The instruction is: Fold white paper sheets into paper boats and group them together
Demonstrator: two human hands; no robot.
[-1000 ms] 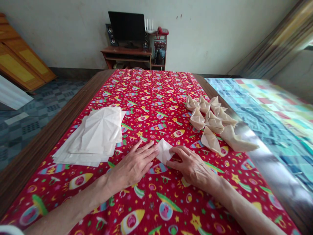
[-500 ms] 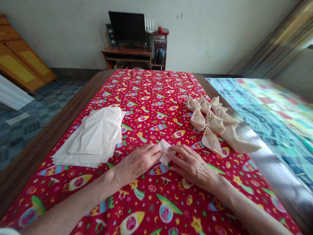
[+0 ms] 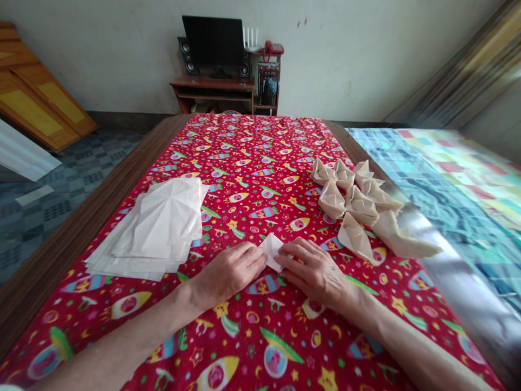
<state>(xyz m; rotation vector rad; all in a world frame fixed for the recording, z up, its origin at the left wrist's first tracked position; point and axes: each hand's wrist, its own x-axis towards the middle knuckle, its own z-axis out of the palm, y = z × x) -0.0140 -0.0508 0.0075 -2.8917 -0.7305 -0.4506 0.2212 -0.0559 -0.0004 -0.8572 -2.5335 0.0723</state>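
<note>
Together, the left hand (image 3: 230,271) and the right hand (image 3: 316,270) pinch opposite sides of a small folded paper (image 3: 271,248) between them on the red cloth (image 3: 260,198), with creased sheets (image 3: 160,222) stacked to the left, pointed paper shapes (image 3: 360,205) to the right, and a black monitor (image 3: 214,42) far beyond.

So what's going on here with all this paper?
A person has the fingers of both hands, left hand and right hand, on a small folded white paper on a red rocket-print cloth. Over to the left is a pile of creased paper sheets. Over to the right sits a cluster of folded, boat-like paper shapes. Neither hand is touching those.
</note>
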